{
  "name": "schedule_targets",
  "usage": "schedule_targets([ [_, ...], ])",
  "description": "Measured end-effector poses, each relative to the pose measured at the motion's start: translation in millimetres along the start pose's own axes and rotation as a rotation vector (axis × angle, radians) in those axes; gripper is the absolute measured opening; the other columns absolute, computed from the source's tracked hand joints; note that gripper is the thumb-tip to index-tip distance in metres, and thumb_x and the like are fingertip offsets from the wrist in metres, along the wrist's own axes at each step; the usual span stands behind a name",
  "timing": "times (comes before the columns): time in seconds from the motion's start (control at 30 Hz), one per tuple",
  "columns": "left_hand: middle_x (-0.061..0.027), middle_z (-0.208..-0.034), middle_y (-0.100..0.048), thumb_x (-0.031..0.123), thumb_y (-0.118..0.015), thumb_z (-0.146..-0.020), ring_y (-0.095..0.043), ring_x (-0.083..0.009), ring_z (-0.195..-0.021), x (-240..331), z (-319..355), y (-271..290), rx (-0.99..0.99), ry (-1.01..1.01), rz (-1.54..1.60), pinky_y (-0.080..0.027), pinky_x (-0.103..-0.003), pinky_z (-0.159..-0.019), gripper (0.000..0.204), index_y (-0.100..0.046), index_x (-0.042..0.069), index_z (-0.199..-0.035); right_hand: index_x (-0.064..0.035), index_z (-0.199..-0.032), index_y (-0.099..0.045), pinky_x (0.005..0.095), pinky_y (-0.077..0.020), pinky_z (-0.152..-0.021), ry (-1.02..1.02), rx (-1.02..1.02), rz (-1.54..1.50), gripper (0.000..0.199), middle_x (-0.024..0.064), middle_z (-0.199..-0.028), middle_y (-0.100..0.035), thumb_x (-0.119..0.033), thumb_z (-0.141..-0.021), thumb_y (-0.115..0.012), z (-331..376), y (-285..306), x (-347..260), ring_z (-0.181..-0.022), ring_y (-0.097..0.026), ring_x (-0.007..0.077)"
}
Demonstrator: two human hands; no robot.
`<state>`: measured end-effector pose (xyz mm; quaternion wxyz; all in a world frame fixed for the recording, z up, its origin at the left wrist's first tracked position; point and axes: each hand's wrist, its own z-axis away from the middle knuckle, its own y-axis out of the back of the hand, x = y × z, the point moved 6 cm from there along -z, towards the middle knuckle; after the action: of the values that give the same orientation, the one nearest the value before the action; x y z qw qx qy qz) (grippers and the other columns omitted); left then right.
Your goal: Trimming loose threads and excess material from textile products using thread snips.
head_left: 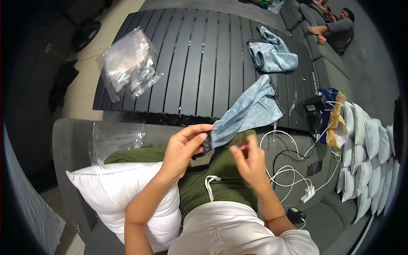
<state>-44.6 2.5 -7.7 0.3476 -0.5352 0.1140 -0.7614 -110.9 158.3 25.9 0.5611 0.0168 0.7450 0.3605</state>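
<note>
My left hand (185,146) pinches the dark waistband edge of a light blue patterned cloth garment (251,111), which hangs from my fingers and drapes up onto the black slatted table (191,63). Just to the right of that edge my right hand (248,159) hovers with fingers curled, touching or nearly touching the cloth; I cannot tell if it grips. A second light blue garment (272,55) lies crumpled at the table's far right. I sit on a grey sofa in green trousers (225,178).
Clear plastic bags (127,63) lie on the table's left, another clear bag (112,140) on the sofa. A white pillow (114,191) rests at my left. White cables and a power strip (308,193) lie to my right, beside stacked white packages (365,148). A person (338,27) sits far right.
</note>
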Motion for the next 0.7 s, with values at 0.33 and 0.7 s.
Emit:
schedule_targets([
  [0.33,-0.0009,-0.094,-0.053,0.009,-0.051,-0.086,-0.047,-0.0047,-0.083,18.7,-19.6,19.6,0.127,-0.289,-0.222,-0.037,-0.018,-0.075,0.021,-0.052,0.002,-0.106,0.0005,-0.082,-0.053,0.0290,-0.0430,-0.055,-0.126,0.582,0.322,0.016,0.0062,-0.071,-0.057,-0.011,-0.071,-0.057,-133.8,136.8,238.6,-0.061,-0.053,0.0156],
  [0.7,-0.0049,-0.087,-0.059,0.005,-0.048,-0.080,-0.053,-0.0091,-0.073,45.8,8.8,61.1,0.267,0.169,-1.306,-0.040,-0.020,-0.066,0.021,-0.058,0.004,-0.098,-0.0057,-0.068,-0.040,0.0277,-0.0356,-0.050,-0.191,0.219,-0.134,0.023,0.0012,-0.062,-0.044,-0.010,-0.066,-0.063,-139.4,49.2,193.2,-0.053,-0.044,0.0125],
])
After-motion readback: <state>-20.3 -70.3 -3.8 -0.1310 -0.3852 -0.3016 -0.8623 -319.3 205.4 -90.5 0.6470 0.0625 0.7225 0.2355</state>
